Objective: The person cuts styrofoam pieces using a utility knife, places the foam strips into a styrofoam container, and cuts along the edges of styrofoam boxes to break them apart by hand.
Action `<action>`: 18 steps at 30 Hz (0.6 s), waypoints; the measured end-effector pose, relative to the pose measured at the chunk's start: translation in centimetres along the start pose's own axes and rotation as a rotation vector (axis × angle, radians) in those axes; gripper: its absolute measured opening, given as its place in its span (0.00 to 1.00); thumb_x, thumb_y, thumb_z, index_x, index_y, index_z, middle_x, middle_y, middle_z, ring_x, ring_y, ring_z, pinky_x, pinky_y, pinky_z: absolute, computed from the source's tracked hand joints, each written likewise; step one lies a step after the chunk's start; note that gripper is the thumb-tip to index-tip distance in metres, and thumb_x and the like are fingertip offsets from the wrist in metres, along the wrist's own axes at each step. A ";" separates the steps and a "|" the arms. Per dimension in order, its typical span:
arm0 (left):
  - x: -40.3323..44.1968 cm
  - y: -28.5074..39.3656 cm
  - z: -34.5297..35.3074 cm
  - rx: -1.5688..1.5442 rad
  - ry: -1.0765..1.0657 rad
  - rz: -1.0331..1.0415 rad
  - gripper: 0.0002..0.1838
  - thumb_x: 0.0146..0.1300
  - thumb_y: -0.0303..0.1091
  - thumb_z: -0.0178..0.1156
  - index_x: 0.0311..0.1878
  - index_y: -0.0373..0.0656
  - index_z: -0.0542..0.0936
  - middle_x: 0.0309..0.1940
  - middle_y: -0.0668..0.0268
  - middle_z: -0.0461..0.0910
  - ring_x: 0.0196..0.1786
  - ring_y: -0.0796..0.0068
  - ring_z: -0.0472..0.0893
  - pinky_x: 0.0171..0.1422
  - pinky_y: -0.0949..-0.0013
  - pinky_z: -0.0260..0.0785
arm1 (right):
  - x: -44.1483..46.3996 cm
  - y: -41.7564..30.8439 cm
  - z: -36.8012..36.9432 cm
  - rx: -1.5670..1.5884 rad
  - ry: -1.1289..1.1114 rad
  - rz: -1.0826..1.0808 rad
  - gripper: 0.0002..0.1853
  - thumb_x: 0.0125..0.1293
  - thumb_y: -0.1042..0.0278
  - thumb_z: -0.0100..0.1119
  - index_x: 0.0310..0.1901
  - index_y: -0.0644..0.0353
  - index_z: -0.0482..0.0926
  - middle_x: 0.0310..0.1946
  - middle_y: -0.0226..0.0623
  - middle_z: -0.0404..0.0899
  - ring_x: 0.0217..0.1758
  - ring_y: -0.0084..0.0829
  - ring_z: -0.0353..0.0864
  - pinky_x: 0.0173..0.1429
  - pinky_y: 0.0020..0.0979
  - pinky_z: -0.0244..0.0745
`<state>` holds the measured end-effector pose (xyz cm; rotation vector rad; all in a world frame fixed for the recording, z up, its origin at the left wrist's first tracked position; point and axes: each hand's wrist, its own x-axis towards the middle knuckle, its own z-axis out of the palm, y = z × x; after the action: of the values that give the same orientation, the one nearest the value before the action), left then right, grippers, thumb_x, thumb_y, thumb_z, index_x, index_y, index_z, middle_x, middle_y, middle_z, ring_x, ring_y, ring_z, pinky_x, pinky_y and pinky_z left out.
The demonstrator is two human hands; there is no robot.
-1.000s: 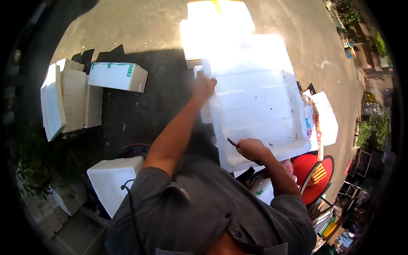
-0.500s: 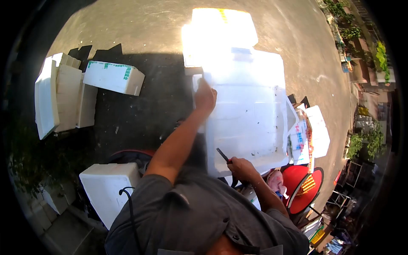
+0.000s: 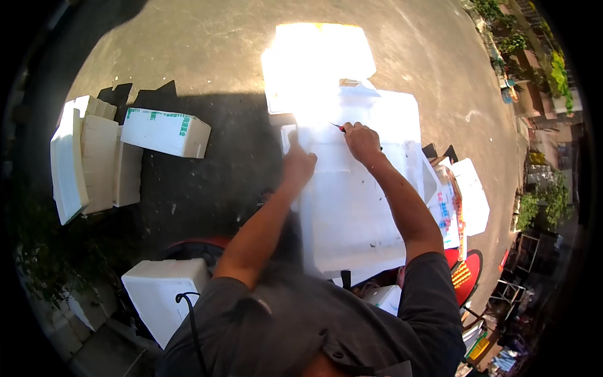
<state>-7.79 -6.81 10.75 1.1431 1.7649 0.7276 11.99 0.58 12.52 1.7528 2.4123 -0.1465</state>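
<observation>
A large white foam box (image 3: 352, 207) lies before me, with small dark specks on its surface. My left hand (image 3: 299, 164) is closed on its left edge, near the far end; glare washes out the fingertips. My right hand (image 3: 362, 141) is closed around a knife (image 3: 341, 128) with a red part at the handle. The thin blade points left over the far part of the box, and I cannot tell whether it touches the foam.
Sunlit white foam boxes (image 3: 320, 56) stand just beyond. On the left are more foam boxes (image 3: 100, 160) and one with green print (image 3: 164, 133). A printed box (image 3: 445, 207) and a red round item (image 3: 468, 279) sit to the right. Another foam box (image 3: 166, 292) is close on my left.
My right hand has carried the knife from the near edge of the foam box to its far part, close to my left hand. My left hand stays at the left edge, slightly lower in view.
</observation>
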 end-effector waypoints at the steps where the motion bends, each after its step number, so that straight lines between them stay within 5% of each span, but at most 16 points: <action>1: 0.2 0.1 0.1 0.001 -0.005 -0.015 0.37 0.55 0.30 0.57 0.71 0.36 0.62 0.50 0.42 0.81 0.53 0.44 0.81 0.59 0.54 0.74 | 1.5 -0.1 0.0 -0.025 0.004 -0.021 0.09 0.73 0.63 0.51 0.49 0.52 0.79 0.39 0.40 0.82 0.43 0.40 0.85 0.47 0.41 0.81; 9: 0.3 -0.2 0.4 -0.071 0.018 0.003 0.38 0.54 0.28 0.56 0.72 0.37 0.62 0.49 0.41 0.81 0.52 0.42 0.82 0.58 0.53 0.74 | 7.6 1.1 3.1 -0.059 0.127 -0.221 0.08 0.72 0.64 0.51 0.46 0.53 0.79 0.36 0.41 0.80 0.40 0.40 0.84 0.45 0.40 0.80; 13: 0.7 -0.9 1.2 -0.017 0.049 -0.009 0.37 0.55 0.27 0.56 0.72 0.36 0.62 0.49 0.39 0.80 0.51 0.40 0.81 0.57 0.52 0.74 | 7.6 2.3 3.4 -0.187 0.111 -0.095 0.08 0.71 0.64 0.51 0.46 0.51 0.78 0.36 0.40 0.79 0.42 0.40 0.83 0.47 0.42 0.77; 18: 1.1 -1.4 1.8 0.027 0.101 0.024 0.36 0.56 0.27 0.56 0.71 0.34 0.62 0.46 0.38 0.81 0.49 0.39 0.82 0.55 0.50 0.74 | 2.5 14.5 3.7 -0.357 -0.052 0.282 0.11 0.74 0.59 0.47 0.50 0.46 0.79 0.45 0.41 0.80 0.51 0.41 0.82 0.52 0.44 0.74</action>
<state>-6.90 -6.36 8.45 1.1654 1.8530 0.7901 25.24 6.80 8.57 1.8586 1.9757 0.2534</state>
